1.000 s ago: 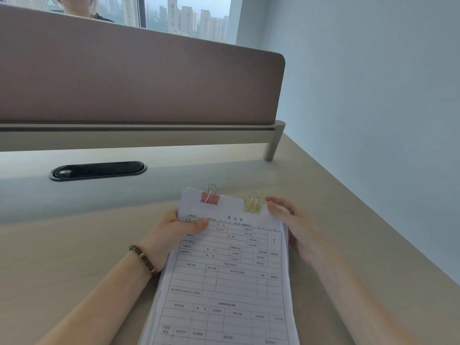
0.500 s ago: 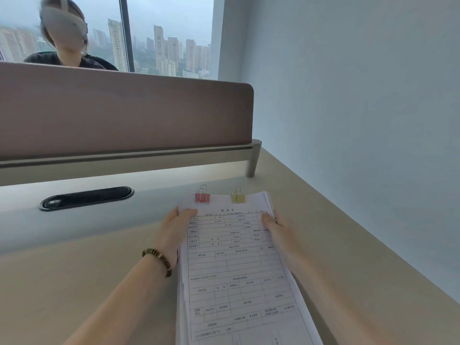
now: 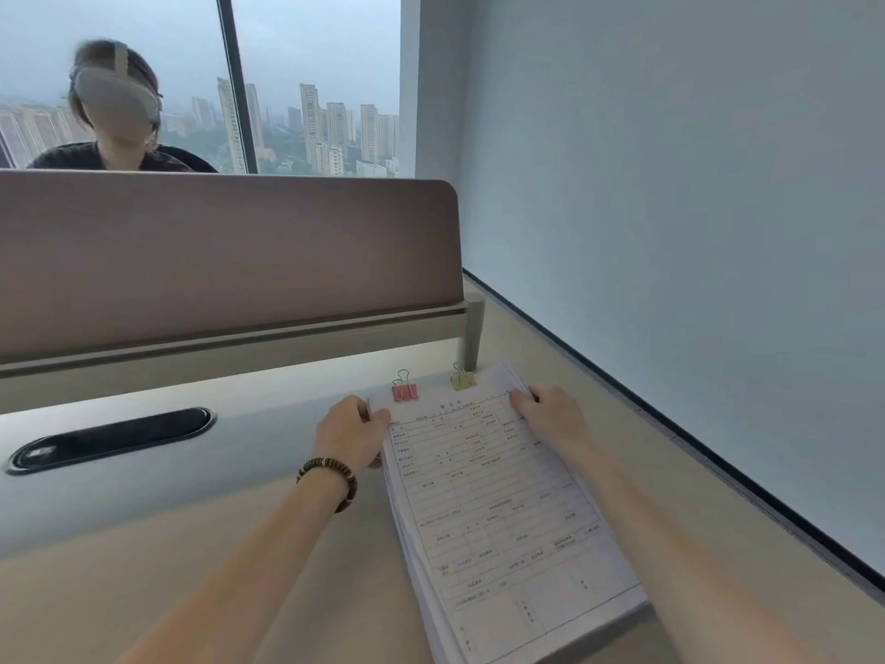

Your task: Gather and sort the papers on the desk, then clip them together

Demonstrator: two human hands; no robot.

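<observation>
paper stack (image 3: 498, 510): flat on desk (image 3: 167, 567), 5 o'clock of frame centre, top edge toward the divider (image 3: 230, 261)
pink clip (image 3: 405, 390): on stack top edge, 1 o'clock of left hand
yellow clip (image 3: 463, 380): same edge, 11 o'clock of right hand
left hand (image 3: 352, 436): grips stack's upper-left corner, thumb on top sheet, other fingers curled at edge
right hand (image 3: 550, 414): grips upper-right corner, fingertips curled over edge, exact finger spread cannot tell
bracelet (image 3: 330, 476): left wrist

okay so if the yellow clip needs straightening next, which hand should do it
Probably the right hand. It grips the stack's top right corner, close to the yellow clip. The left hand holds the left edge, nearer the pink clip.
</observation>
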